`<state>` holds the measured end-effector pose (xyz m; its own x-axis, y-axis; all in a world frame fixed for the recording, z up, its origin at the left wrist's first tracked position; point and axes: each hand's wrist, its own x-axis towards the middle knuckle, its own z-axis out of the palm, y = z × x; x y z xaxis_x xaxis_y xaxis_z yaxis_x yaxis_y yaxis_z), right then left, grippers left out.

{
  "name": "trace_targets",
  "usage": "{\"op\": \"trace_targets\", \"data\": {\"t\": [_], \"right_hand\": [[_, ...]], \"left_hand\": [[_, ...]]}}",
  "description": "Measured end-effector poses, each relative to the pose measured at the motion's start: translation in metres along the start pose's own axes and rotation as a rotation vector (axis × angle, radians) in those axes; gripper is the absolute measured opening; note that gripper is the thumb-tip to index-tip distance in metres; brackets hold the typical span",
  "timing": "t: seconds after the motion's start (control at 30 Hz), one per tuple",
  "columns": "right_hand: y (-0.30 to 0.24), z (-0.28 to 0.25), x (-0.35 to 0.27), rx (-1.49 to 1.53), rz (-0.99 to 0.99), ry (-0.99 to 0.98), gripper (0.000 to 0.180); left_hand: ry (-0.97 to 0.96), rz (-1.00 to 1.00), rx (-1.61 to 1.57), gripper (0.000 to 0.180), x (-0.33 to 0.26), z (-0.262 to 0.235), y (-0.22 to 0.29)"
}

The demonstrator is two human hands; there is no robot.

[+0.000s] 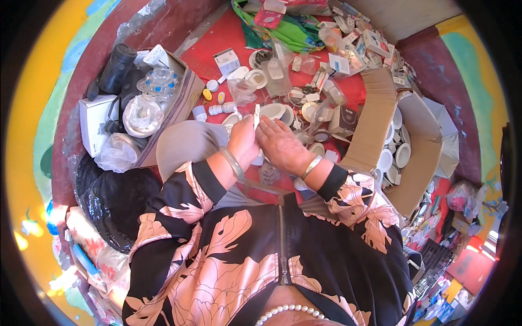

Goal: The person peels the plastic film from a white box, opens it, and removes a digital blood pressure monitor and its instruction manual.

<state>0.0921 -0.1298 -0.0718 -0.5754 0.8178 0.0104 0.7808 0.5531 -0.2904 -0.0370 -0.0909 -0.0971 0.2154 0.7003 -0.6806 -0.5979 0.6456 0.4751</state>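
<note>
My left hand and my right hand meet in front of my body. Between them a thin white piece stands upright, seen nearly edge-on; I cannot make out its kind. The left fingers are closed round it, partly hidden behind the hand. The right fingers lie together and press against its other side. Just beyond are a white oval disc, a white cylindrical fitting and a yellow rounded piece. Several round white fixtures and small parts lie around on the red ground cover.
At the left stands a carton holding a coiled white roll and a dark cylinder. A large open cardboard box at the right contains white round fixtures. Small boxes pile up at the far right, near green cloth.
</note>
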Motion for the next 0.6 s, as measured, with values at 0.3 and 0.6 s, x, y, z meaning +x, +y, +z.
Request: {"op": "trace_targets", "data": {"t": [0.3,0.6], "right_hand": [[0.018,-0.013,-0.001,0.181,0.058,0.159,0.006],[0.091,-0.039,0.003,0.943,0.636,-0.037,0.021]], "left_hand": [[-0.117,-0.081,0.205,0.016,0.01,-0.008,-0.003],[-0.314,0.159,0.328,0.015,-0.001,0.021,0.017]]}}
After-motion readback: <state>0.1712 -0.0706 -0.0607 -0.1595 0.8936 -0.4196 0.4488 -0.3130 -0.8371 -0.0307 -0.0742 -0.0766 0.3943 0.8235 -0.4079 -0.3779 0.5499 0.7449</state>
